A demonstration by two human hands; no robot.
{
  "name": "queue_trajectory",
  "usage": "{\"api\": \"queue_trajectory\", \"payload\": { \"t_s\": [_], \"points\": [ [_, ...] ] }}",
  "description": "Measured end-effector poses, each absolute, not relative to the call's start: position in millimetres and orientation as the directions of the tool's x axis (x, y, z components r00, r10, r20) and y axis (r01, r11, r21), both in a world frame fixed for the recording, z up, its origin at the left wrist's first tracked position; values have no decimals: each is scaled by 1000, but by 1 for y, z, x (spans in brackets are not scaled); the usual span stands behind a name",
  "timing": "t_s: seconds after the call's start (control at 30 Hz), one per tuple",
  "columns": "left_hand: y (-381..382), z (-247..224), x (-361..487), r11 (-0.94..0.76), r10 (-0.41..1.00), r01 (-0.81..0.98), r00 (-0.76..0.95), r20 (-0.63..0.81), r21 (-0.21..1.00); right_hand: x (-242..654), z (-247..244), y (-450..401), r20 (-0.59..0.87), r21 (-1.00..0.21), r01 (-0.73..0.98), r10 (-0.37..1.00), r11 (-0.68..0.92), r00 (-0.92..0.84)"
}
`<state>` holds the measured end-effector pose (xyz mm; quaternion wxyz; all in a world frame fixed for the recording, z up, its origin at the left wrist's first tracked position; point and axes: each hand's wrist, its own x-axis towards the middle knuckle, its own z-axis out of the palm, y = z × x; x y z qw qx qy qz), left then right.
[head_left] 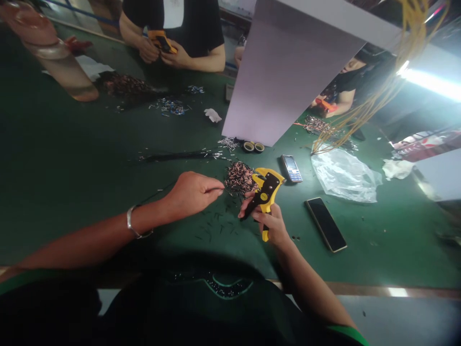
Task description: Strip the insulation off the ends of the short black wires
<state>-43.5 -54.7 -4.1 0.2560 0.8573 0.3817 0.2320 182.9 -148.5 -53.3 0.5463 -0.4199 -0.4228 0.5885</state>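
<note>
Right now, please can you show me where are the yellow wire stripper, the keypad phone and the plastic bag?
yellow wire stripper (265, 196), head view, on the middle of its body
keypad phone (291, 168), head view, on its screen
plastic bag (342, 175), head view, on the middle of the bag

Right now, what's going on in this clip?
A person at a green-topped workbench grips a yellow wire stripper in the right hand and pinches a thin dark wire in the left hand, beside a heap of copper-coloured wire pieces. Across the bench, a co-worker holds a similar yellow stripper.
</note>
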Motion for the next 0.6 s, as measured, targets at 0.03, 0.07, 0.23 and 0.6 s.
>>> {"api": "queue_trajectory", "payload": {
  "t_s": [0.03, 0.07, 0.23, 0.6],
  "points": [
    [-56, -4, -43, -584, 768, 534, 607, 204, 611, 183, -52, -149, -32, -957, -286, 999, -44, -44],
    [-57, -3, -43, -591, 763, 531, 612, 207, 608, 182, -50, -149, -32, -957, -286, 999, -41, -38],
    [-61, -3, -41, -618, 741, 518, 635, 219, 592, 181, -49, -148, -25, -958, -284, 999, -33, -32],
    [-67, -7, -37, -634, 732, 487, 628, 263, 601, 176, -54, -147, -44, -977, -207, 999, -49, -30]
  ]
}}
